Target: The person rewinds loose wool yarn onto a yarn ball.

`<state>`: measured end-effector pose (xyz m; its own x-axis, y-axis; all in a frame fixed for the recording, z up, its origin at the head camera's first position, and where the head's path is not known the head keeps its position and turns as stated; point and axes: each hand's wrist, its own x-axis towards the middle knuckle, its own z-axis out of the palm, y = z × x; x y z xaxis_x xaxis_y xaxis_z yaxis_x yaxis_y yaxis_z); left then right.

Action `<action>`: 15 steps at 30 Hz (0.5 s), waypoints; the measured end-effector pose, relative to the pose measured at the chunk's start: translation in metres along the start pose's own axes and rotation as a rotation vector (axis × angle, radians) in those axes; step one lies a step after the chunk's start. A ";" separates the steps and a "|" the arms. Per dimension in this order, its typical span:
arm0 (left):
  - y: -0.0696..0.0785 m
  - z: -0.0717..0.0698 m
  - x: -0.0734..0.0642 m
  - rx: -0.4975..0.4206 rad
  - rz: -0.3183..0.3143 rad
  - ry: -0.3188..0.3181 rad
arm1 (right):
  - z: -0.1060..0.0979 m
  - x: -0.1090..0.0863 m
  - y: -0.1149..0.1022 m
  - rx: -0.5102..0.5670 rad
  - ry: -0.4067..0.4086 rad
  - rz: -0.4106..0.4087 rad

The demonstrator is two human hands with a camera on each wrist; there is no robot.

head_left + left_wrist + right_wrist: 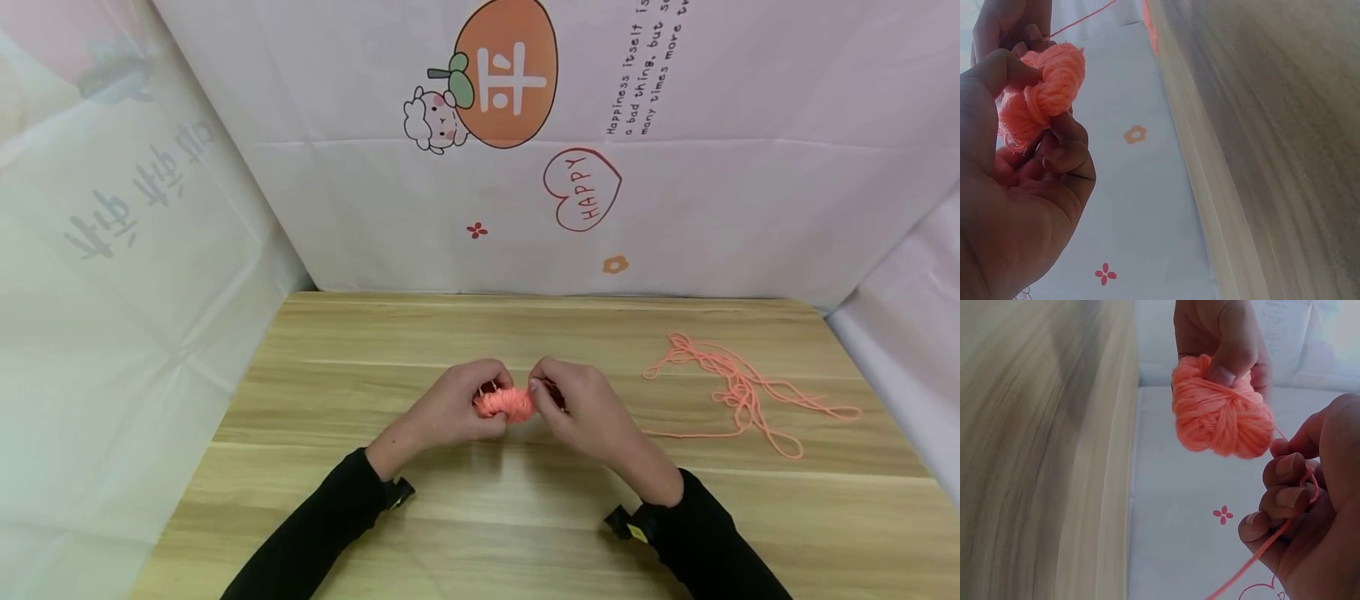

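Note:
A small wound ball of coral-orange yarn is held over the middle of the wooden table. My left hand grips it, thumb on one side and fingers curled round the other, as the left wrist view shows with the ball between them. Just to the right, my right hand pinches the yarn strand close to the ball's end. In the right wrist view the strand runs from the ball through the curled fingers of the right hand and trails off below.
Loose loops of the same yarn lie tangled on the right of the table, and one strand leads from them toward the right hand. A white printed cloth stands behind the table and at both sides.

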<state>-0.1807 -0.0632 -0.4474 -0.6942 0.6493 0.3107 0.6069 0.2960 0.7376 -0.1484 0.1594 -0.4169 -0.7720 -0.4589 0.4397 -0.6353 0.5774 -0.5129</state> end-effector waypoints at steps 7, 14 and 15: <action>0.009 -0.001 0.000 -0.028 0.056 -0.006 | 0.003 -0.001 0.005 0.004 0.002 -0.010; 0.035 -0.011 -0.001 -0.092 0.127 0.009 | 0.005 0.000 0.010 0.019 0.007 -0.018; 0.037 -0.012 -0.001 -0.098 0.131 0.002 | 0.005 0.000 0.010 0.019 0.006 -0.018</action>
<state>-0.1624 -0.0611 -0.4131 -0.6126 0.6764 0.4088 0.6515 0.1393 0.7458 -0.1545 0.1620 -0.4259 -0.7603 -0.4648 0.4538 -0.6495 0.5559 -0.5188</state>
